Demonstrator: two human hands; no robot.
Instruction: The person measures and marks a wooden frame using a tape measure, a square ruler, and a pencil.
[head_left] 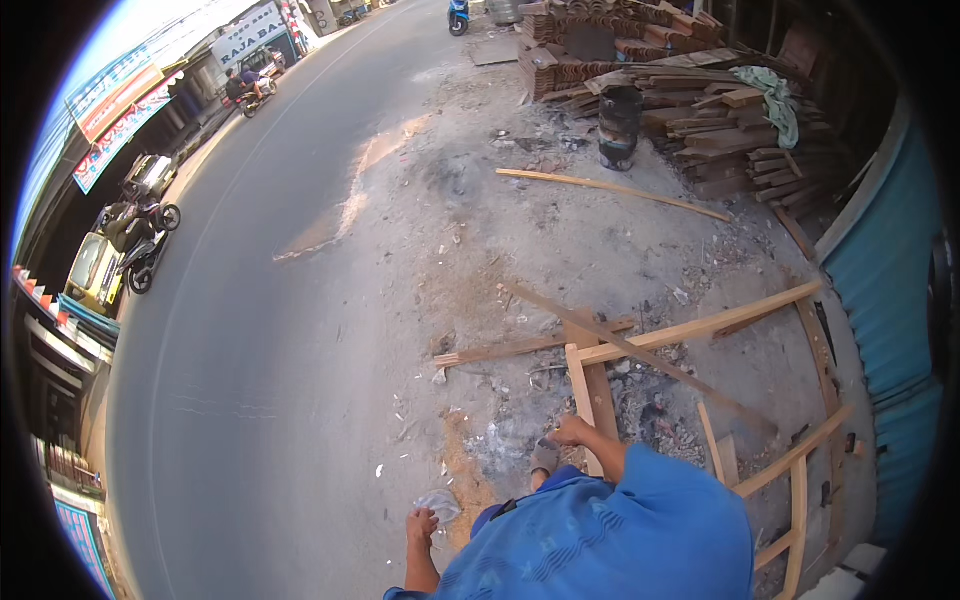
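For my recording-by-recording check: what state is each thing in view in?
Left hand: fingers curled
Right hand: fingers curled, contents unclear
Clear plastic bag: crumpled; whether held, unclear
Black drum: upright
Roof tiles: stacked
Planks: piled
Green cloth: draped over planks
Long wooden strip: lying on ground

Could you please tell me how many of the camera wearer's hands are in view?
2: the left hand by a clear plastic bag, and the right hand near a pale wooden frame. Some fingers are hidden.
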